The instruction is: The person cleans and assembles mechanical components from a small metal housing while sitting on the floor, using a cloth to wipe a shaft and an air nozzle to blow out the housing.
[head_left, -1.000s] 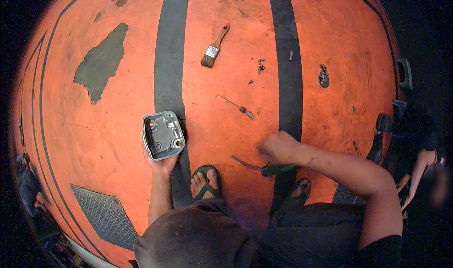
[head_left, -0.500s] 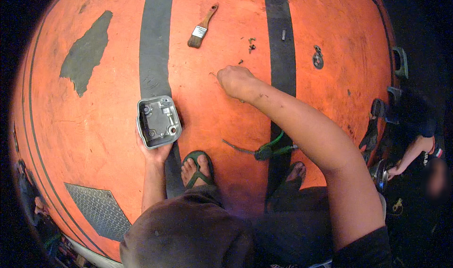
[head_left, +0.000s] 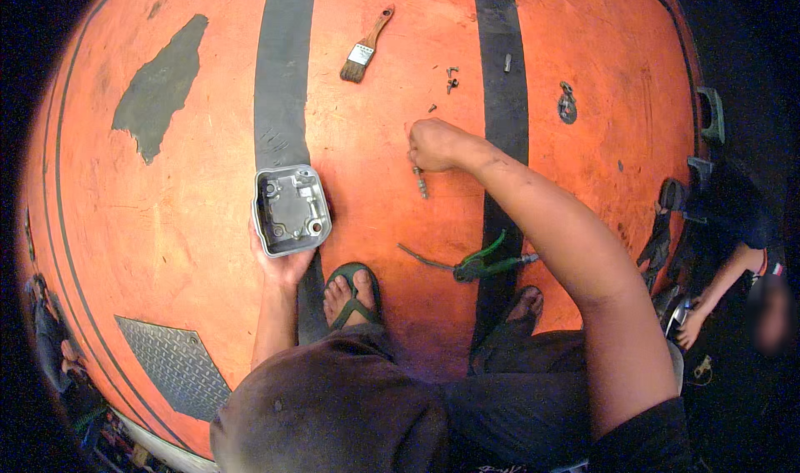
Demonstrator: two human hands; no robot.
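My left hand (head_left: 282, 266) grips a grey cast-metal engine cover (head_left: 292, 210) from below and its near side. The cover's hollow inside faces up, showing a hole and several bosses. Over the orange floor ahead, my right hand (head_left: 435, 145) is closed, knuckles up. A slim ridged metal part (head_left: 421, 185), shaped somewhat like a spark plug, sticks out from under it toward me. My fingertips and the part's upper end are hidden. Just beyond that hand lie a small screw (head_left: 432, 108) and several more small bolts (head_left: 452, 81).
A paintbrush (head_left: 367, 46) lies farther off. A metal pin (head_left: 507, 63) and a small metal fitting (head_left: 567, 105) are to the right. A green-handled tool (head_left: 477, 265) lies between my feet. Another person's hand (head_left: 690, 330) is at the far right, by a metal object.
My right hand has drawn slightly toward the right, and the slim ridged part under it now shows much more. My left hand still holds the cover. The view has shifted a little.
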